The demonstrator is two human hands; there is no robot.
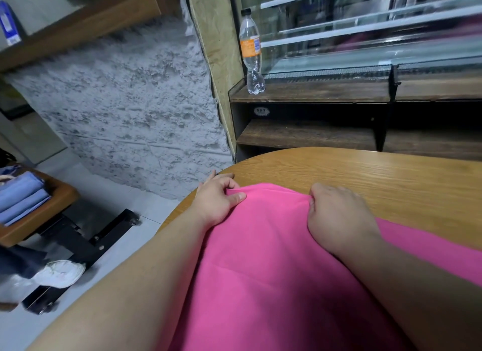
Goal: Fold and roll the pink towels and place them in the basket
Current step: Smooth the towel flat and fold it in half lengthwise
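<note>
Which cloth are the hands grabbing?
The pink towel on the wooden table: the left hand and right hand both pinch its far edge. The blue cloths lie folded in a brown tray at the left, untouched.

I see a clear plastic bottle (251,53) with an orange label standing upright on a dark wooden shelf (313,92), and folded blue cloths (20,196) stacked far left, near a rough grey wall (130,102).
</note>
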